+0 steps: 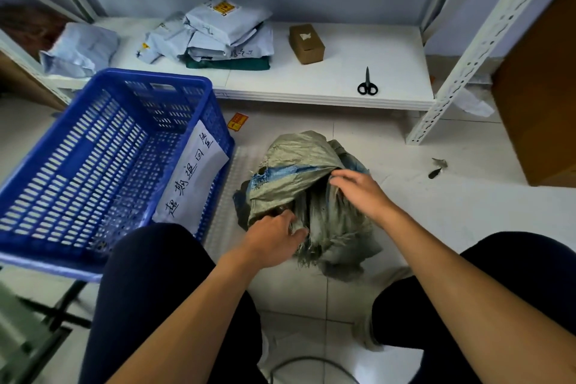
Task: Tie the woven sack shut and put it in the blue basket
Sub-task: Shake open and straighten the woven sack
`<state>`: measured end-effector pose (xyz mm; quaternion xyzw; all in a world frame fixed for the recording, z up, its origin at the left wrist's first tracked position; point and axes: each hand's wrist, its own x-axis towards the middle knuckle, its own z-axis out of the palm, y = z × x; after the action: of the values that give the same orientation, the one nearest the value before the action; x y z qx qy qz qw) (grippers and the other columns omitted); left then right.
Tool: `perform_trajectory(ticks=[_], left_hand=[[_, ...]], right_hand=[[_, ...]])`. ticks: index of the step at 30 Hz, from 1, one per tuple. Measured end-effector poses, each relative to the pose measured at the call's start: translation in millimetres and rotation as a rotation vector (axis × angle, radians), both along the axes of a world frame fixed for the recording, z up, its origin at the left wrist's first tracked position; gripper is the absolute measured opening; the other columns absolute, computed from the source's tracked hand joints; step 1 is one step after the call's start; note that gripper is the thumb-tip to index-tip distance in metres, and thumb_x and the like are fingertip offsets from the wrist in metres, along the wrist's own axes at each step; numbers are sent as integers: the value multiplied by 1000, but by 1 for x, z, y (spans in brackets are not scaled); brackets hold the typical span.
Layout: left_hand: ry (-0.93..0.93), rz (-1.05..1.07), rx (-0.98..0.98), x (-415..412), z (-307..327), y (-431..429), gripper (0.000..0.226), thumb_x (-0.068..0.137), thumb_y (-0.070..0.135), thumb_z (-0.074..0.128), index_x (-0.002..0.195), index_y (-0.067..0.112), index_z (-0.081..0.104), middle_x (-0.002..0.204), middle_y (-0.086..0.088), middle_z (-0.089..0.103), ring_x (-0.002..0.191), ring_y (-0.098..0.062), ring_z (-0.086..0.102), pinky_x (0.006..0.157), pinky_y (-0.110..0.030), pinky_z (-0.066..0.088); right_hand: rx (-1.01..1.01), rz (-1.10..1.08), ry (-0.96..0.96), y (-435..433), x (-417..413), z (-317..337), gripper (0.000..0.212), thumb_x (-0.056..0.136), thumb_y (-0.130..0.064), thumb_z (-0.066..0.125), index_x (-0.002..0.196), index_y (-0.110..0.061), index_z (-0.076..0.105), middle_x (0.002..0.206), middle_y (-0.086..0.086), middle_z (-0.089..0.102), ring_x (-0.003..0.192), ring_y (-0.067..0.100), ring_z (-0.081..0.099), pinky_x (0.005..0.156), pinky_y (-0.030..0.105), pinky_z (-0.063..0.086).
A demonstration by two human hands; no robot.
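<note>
A grey-green woven sack with a blue stripe and frayed edges lies crumpled on the tiled floor between my knees. My left hand grips the frayed fabric at the sack's near left side. My right hand rests on the bunched top of the sack, fingers curled into the folds. The blue basket, a slotted plastic crate with a handwritten paper label on its near wall, stands to the left of the sack and holds nothing that I can see.
A low white shelf behind the sack carries black scissors, a small cardboard box and a pile of grey mailer bags. A perforated white shelf post rises at the right. A cable lies on the floor near my feet.
</note>
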<state>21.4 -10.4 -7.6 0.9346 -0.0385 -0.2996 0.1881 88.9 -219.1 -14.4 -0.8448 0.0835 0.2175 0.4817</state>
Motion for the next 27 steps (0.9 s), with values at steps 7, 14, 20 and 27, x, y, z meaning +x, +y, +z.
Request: perform_trajectory(ticks=[7,14,20,27], left_hand=[[63,66,-5,-19,-2,-9,110,72,90,47,151,15,33,143,-7,54,130,-28,53,105,-42,46],[-45,100,7,-36,9,1,33,95,39,57,113,13,65,113,-10,69,101,-30,65,83,-35,53],[25,490,-503,-41,41,6,14,101,25,55,90,21,62,89,0,65,75,-9,60,60,-22,42],[186,1056,-1150,-39,77,19,29,101,26,52,120,6,63,106,-12,76,95,-27,73,76,-36,56]], right_hand=[[237,10,-71,38,-24,41,33,90,-49,58,117,-38,72,121,-19,68,110,11,65,103,37,48],[309,23,-104,43,-51,70,34,98,-37,54,127,-25,68,123,-12,68,103,19,70,95,35,52],[229,69,-79,26,-76,74,52,97,-40,58,146,-27,48,138,-7,61,111,8,66,100,32,48],[-215,505,37,12,-119,71,89,83,-60,68,154,-28,26,142,-15,40,130,13,45,108,32,37]])
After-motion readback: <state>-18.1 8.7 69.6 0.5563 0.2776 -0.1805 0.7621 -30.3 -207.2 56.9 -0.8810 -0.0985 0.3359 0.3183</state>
